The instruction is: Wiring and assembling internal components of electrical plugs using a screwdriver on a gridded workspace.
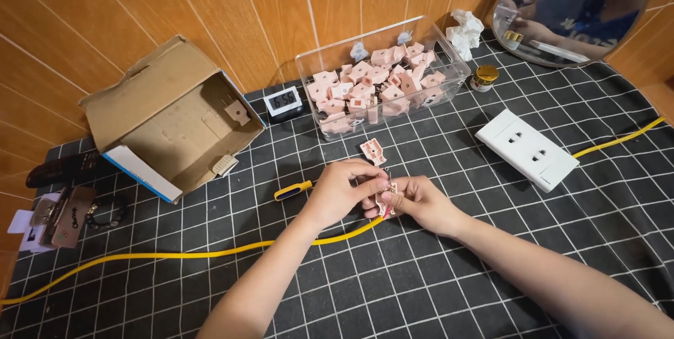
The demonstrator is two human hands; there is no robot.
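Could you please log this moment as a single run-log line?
left hand: pinching small pink part | right hand: holding same part | yellow cable: under hands | clear bin: behind, holds pink parts

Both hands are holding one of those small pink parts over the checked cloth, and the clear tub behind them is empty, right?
Not quite. In the head view the clear tub is not empty: it holds a heap of the same pink parts. The rest stands: the left hand and right hand both hold a small pink part over the checked cloth.
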